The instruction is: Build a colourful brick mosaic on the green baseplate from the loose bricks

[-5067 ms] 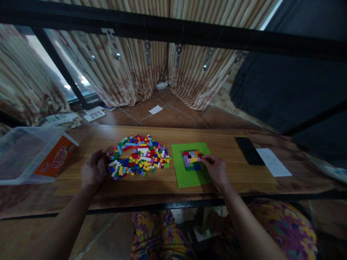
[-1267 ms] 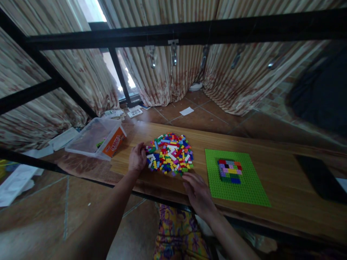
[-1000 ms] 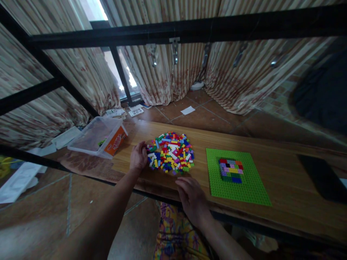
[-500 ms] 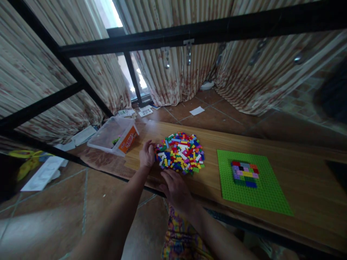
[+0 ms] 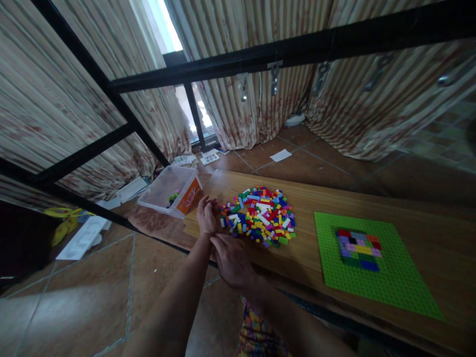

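Right hand (image 5: 232,260) now at left wrist (image 5: 207,235)

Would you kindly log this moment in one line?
left hand: beside brick pile | right hand: by left wrist | green board: under brick block

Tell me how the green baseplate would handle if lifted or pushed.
Being thin and broad, the green baseplate would probably bend slightly rather than flop. The brick build standing on it likely adds weight there. Lying flat on the wooden tabletop, it seems apt to slide, not tip.
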The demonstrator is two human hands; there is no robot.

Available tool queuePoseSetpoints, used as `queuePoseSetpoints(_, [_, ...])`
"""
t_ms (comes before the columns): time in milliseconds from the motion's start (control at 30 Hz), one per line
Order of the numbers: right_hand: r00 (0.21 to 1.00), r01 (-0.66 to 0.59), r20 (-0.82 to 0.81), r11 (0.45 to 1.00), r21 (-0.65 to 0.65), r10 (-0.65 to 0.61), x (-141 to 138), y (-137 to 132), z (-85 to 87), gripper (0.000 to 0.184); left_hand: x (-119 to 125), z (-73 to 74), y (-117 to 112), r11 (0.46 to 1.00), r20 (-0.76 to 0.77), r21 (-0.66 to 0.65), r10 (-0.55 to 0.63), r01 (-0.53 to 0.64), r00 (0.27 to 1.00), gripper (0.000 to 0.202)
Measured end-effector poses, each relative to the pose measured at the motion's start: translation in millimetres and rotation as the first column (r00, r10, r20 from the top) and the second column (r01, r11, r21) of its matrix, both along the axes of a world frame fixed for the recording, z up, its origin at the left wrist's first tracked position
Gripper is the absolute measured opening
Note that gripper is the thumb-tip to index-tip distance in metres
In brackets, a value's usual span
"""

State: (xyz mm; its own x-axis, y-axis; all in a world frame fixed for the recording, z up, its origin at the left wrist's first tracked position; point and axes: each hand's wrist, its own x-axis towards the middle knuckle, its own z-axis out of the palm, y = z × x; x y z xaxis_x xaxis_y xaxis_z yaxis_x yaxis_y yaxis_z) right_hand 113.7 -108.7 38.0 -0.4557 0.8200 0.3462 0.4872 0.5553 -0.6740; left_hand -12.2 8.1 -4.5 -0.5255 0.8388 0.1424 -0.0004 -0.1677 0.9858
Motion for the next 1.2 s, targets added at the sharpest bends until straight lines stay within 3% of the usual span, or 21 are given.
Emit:
queuePoseSetpoints(233, [0.955,0.158,0.233,0.980,0.118,-0.182,3,28,9.3,0.024,0,0.0,1,1.000,0.079,0.011,0.004,-0.005,0.997,0.041])
queuePoseSetpoints(333, [0.913,0.164,0.346,0.970,0.180,-0.218,3,46,10.2,0.020,0,-2.7,2,1.000,0.057,0.012,0.027,-0.027,0.998,0.039])
queuePoseSetpoints(500, [0.877,0.078,0.452,0.977,0.197,-0.162,2,67,8.3,0.020,0,-3.3,1,1.000,0.031,-0.003,0.017,-0.017,0.999,0.038])
queuePoseSetpoints(733, [0.898,-0.038,0.436,0.975,0.217,-0.062,14,78,4.6,0.022,3,2.4,-2,1.000,-0.132,-0.025,0.004,-0.007,0.991,0.038])
queuePoseSetpoints(867, [0.916,-0.066,0.402,0.982,0.176,-0.010,23,80,5.6,0.015,5,6.2,-4,0.998,-0.215,-0.056,0.006,-0.019,0.977,0.037])
queuePoseSetpoints(1200, [0.911,-0.059,0.413,0.991,0.119,0.004,32,87,6.1,0.020,6,7.2,-6,0.996,-0.285,-0.088,-0.007,-0.018,0.958,0.037])
